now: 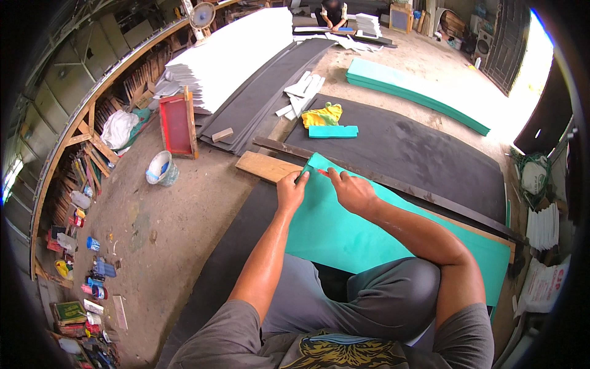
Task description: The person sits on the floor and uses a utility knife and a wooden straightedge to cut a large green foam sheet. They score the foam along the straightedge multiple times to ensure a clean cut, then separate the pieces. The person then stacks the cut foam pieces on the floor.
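A long teal sheet lies across the wooden board in front of my knees. At its far left corner my left hand is closed on the edge, thumb on top. Just to the right, my right hand grips a small red utility knife, held low against the sheet; its blade is too small to make out. Beyond both hands a dark metal straightedge bar runs from left to right. The wooden board sticks out past the sheet on the left.
A yellow cloth and a teal offcut rest on black sheets. Stacked teal sheets and a tall white stack stand farther off. A bucket sits on the left floor. Another person crouches at the back.
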Tool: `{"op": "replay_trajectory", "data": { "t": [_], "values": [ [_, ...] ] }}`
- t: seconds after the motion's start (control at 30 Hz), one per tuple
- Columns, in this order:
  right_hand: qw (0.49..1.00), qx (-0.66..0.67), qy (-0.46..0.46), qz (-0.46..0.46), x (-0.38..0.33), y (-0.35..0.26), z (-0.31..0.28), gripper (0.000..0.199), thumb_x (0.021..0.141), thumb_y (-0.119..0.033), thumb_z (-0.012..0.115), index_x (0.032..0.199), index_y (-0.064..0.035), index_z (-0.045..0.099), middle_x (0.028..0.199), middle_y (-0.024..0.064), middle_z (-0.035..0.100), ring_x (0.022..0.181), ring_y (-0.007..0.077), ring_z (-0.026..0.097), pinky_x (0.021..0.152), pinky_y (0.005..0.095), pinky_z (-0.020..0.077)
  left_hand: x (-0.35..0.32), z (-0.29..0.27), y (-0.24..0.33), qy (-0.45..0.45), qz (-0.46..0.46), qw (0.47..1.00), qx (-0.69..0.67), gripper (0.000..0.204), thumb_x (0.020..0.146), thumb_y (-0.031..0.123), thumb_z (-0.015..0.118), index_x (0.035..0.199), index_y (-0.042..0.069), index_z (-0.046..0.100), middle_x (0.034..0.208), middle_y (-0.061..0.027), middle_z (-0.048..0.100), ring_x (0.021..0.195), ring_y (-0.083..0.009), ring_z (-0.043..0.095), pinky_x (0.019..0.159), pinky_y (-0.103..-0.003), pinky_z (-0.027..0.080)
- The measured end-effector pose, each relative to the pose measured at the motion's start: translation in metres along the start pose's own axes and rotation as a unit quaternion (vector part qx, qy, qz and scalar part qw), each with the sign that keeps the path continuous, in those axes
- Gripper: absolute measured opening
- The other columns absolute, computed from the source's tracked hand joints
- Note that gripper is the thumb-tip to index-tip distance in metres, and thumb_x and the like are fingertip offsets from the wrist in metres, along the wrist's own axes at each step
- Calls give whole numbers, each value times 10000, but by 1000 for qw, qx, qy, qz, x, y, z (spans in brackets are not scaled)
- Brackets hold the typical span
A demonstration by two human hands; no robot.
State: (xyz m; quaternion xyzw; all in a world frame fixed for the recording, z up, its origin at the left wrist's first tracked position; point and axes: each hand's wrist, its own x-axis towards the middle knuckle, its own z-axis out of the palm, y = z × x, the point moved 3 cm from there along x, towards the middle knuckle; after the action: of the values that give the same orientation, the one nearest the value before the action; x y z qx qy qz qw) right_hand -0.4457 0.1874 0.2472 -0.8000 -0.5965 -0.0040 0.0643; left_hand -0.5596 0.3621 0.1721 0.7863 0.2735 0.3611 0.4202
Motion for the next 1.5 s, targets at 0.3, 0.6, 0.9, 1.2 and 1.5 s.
{"op": "replay_trajectory", "data": {
  "t": [0.3, 0.6, 0.9, 1.2, 1.5],
  "values": [
    [998, -45, -49, 16, -9, 13, 3, 441, 967, -60, 588, 1377, 37, 457, 995, 200, 707, 831, 350, 771, 630, 451, 628, 0, 5, -7, 8, -7, 999, -47, 363, 993, 330, 737, 1030, -29, 774, 835, -106, 760, 753, -144, 666, 723, -337, 521],
    [997, 27, -28, 60, -27, 32, -9, 299, 1017, -146, 541, 1286, -16, 538, 961, 222, 726, 825, 401, 755, 684, 513, 605, -1, 5, 2, -29, 12, 998, 63, 367, 1047, 361, 622, 1377, 202, 591, 1102, -124, 740, 916, -305, 706, 808, -413, 546],
    [993, 67, 100, 18, -26, 20, -12, 314, 1033, -166, 559, 1327, -56, 564, 910, 212, 724, 720, 401, 719, 599, 522, 560, 0, 7, 8, -28, 54, 998, -20, 395, 1048, 366, 628, 1391, 169, 625, 1086, -128, 743, 983, -298, 719, 886, -403, 546],
    [997, 60, 41, 24, -19, 16, -11, 358, 993, -113, 543, 1343, -40, 527, 946, 212, 712, 788, 379, 750, 625, 503, 584, -5, 6, 9, -29, 43, 998, -39, 393, 1043, 326, 644, 1380, 122, 647, 1018, -99, 746, 910, -222, 707, 858, -364, 544],
    [999, 27, -17, 37, -16, 21, -10, 348, 963, -100, 573, 1298, -15, 525, 968, 218, 725, 830, 376, 762, 674, 492, 613, -5, 5, 11, -16, 71, 996, -51, 387, 1041, 302, 646, 1374, 104, 655, 1064, -107, 760, 899, -202, 701, 843, -353, 544]
  ]
}}
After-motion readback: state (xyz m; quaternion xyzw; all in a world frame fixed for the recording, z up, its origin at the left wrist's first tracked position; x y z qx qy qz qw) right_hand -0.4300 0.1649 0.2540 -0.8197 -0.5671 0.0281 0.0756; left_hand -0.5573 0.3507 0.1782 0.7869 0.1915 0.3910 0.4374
